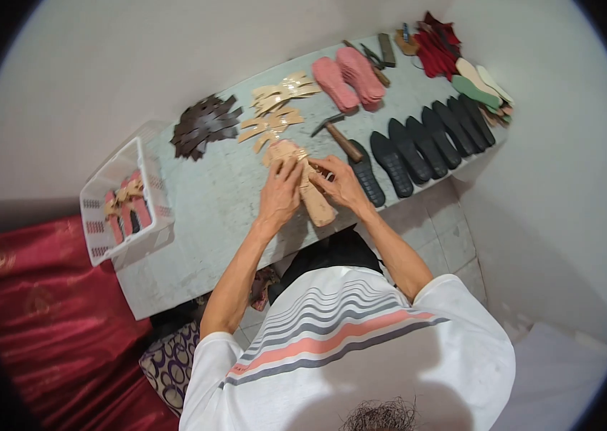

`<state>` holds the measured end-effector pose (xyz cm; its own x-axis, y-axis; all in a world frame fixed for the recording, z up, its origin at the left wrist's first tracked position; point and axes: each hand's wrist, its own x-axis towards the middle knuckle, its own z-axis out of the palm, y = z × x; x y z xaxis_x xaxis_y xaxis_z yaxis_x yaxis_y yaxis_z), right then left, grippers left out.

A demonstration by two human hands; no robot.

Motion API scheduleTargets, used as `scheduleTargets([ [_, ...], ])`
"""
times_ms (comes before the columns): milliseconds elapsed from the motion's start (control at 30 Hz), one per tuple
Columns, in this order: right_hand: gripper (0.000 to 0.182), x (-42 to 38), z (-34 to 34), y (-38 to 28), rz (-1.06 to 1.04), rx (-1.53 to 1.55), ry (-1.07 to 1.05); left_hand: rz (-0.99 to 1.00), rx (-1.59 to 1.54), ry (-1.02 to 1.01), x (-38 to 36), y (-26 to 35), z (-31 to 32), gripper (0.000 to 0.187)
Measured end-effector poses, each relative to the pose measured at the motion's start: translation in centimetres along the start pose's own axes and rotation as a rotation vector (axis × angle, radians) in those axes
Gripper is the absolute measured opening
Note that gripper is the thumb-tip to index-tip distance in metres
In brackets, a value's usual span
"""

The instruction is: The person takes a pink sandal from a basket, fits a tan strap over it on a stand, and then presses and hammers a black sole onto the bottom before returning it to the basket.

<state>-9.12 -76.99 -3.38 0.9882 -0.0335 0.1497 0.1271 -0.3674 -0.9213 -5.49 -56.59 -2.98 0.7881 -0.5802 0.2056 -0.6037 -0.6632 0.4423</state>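
Note:
A tan foot-shaped shoe last [315, 205] lies at the bench's front edge, with its heel end toward me. A tan strap [302, 154] crosses its far end, where a bit of pink shows. My left hand [283, 188] is wrapped over the left side of the last, fingers pressed on the strap area. On the other side, my right hand [339, 185] has its thumb and bent fingers closed at the strap's edge. The fingers partly hide the strap. Just beyond my right hand rests a hammer [343, 140] with a wooden handle.
Black soles [411, 147] line the bench's right front edge. Pink insoles [361, 75], tan straps [285, 93] and dark brown strips [205, 128] lie along the back. A white basket [95, 230] with sandals stands left. Red material [438, 47] sits at the far right corner.

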Motion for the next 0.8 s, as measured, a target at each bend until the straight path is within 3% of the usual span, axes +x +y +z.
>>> scheduleTargets([
  [67, 0.034, -2.3, -0.9, 1.3, 0.07, -0.031, 0.093, 0.006, -0.023, -0.008, 0.0, 0.1, -0.1, 0.052],
  [133, 0.035, -4.4, -0.8, 5.3, 0.22, -0.114, 0.419, -0.006, -0.034, -0.014, 0.2, 0.4, -0.5, 0.053],
  [200, 0.04, -6.6, -1.7, 10.5, 0.281, -0.298, 0.404, -0.031, -0.046, -0.04, 0.2, 0.8, -0.9, 0.054],
  [267, 0.048, -7.8, -1.9, 13.3, 0.218, -0.74, 0.378, -0.038, -0.051, -0.04, 0.3, 0.7, -0.8, 0.053],
  [300, 0.06, -8.3, -2.3, 14.0, 0.218, -0.754, 0.31, -0.03, -0.044, -0.041, 0.3, 0.6, -0.9, 0.051],
  [433, 0.068, -7.0, -4.2, 13.8, 0.379, -0.645, 0.083, -0.027, -0.061, -0.026, 0.3, 0.4, -0.7, 0.045],
  [533, 0.054, -4.5, -5.4, 10.2, 0.553, -0.686, -0.027, -0.018, -0.056, -0.022, 0.3, 0.1, -0.5, 0.045],
  [567, 0.054, -3.9, -5.8, 8.8, 0.537, -0.683, -0.04, -0.028, -0.043, -0.028, 0.3, 0.3, -0.7, 0.047],
  [633, 0.052, -3.5, -6.5, 7.1, 0.735, -0.686, -0.042, -0.028, -0.035, -0.021, 0.2, 0.3, -0.7, 0.048],
  [800, 0.049, -7.4, -8.5, 9.2, 0.723, -0.517, 0.099, -0.007, -0.026, 0.013, 0.2, 0.2, -0.5, 0.048],
])
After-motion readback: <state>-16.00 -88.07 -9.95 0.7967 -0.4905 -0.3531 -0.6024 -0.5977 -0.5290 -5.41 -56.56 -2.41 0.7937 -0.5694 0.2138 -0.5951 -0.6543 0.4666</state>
